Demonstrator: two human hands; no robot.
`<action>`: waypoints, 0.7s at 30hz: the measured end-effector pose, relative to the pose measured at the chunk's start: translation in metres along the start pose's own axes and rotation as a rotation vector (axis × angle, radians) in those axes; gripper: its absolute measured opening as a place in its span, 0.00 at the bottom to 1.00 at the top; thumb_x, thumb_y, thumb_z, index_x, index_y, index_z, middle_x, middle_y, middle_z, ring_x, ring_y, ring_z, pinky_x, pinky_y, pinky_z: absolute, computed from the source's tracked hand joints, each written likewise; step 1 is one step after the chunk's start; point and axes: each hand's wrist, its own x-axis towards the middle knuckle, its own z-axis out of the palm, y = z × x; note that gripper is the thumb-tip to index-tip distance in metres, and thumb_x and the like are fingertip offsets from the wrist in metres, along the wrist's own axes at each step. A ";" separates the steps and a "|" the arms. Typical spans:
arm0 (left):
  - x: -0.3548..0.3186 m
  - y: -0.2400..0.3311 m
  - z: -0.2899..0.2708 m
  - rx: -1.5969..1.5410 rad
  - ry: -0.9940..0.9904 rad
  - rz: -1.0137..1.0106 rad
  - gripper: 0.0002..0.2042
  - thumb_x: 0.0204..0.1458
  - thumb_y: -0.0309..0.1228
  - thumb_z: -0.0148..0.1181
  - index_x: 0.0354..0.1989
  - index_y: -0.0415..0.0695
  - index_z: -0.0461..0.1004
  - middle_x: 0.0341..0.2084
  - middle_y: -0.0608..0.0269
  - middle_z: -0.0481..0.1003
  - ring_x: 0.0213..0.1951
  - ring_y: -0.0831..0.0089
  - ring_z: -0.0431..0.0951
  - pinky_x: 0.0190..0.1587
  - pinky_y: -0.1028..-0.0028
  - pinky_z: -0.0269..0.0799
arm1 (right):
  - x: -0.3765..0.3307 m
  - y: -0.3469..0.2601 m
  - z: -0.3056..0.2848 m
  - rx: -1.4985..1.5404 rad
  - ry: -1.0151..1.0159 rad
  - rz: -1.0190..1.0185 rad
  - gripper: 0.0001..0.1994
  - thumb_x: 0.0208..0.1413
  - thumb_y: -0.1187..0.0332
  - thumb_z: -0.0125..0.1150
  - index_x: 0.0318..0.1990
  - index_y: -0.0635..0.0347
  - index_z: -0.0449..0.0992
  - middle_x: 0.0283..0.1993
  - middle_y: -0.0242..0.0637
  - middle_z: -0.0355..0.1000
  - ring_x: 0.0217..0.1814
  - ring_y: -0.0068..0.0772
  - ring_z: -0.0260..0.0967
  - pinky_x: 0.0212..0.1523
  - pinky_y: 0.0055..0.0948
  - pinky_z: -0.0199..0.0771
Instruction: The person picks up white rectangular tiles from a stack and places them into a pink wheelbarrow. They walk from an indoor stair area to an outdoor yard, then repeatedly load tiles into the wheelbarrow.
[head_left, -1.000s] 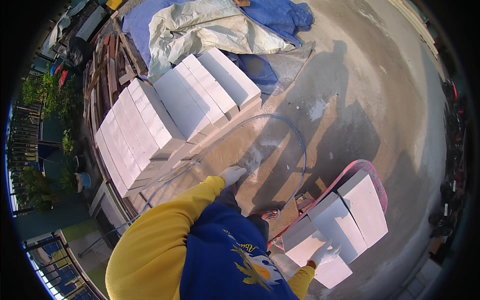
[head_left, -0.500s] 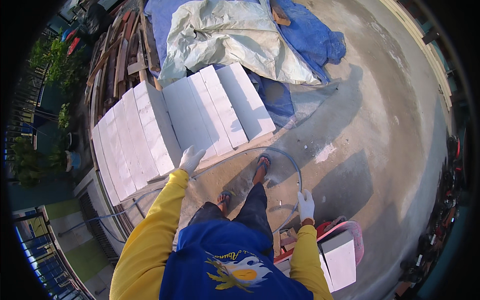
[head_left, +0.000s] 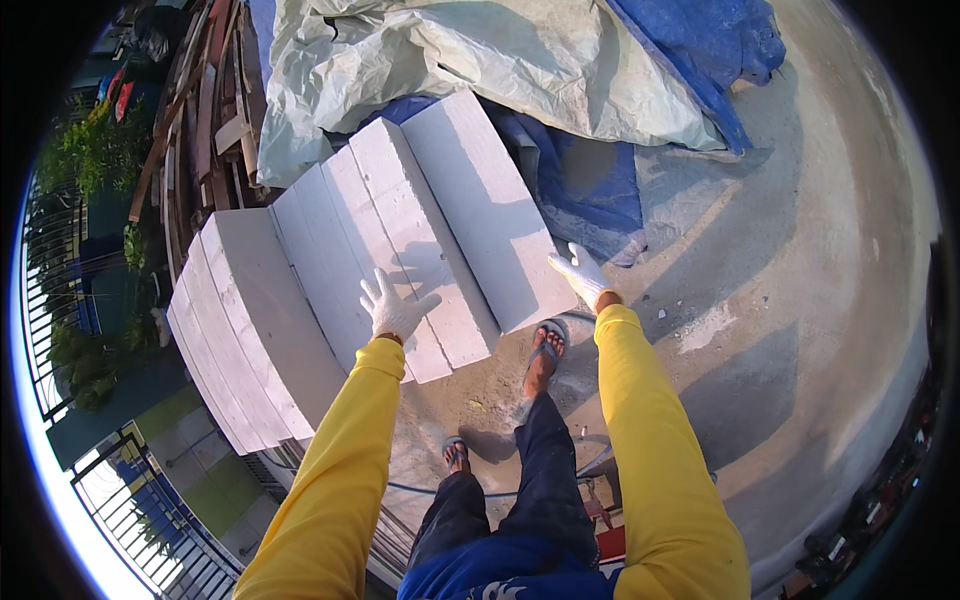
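Over the stack of white blocks the person's left hand, in a white glove, hovers with fingers spread open above the middle slabs. Near the lower corner of the rightmost block, the gloved right hand is open too, gripping nothing. These blocks lean side by side on the concrete floor, with a pale tarp and a blue tarp behind them.
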 end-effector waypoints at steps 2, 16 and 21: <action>0.015 0.009 0.014 -0.042 0.007 -0.037 0.72 0.38 0.59 0.81 0.82 0.41 0.34 0.80 0.29 0.31 0.79 0.27 0.32 0.79 0.45 0.46 | 0.045 -0.004 0.005 0.027 -0.109 0.056 0.46 0.66 0.45 0.66 0.80 0.63 0.52 0.81 0.52 0.56 0.81 0.42 0.55 0.77 0.36 0.54; 0.029 0.016 0.032 0.038 -0.034 -0.035 0.71 0.40 0.53 0.82 0.82 0.41 0.31 0.79 0.27 0.28 0.79 0.25 0.29 0.78 0.45 0.50 | 0.099 0.048 0.021 0.347 -0.082 0.286 0.49 0.64 0.26 0.50 0.78 0.58 0.62 0.81 0.40 0.59 0.81 0.40 0.54 0.79 0.41 0.50; 0.014 0.005 0.026 -0.015 -0.017 -0.051 0.72 0.40 0.53 0.82 0.82 0.39 0.30 0.79 0.26 0.26 0.79 0.26 0.28 0.79 0.46 0.46 | 0.055 0.009 0.024 0.309 -0.105 0.103 0.48 0.64 0.36 0.62 0.79 0.63 0.56 0.82 0.54 0.53 0.84 0.46 0.50 0.78 0.37 0.54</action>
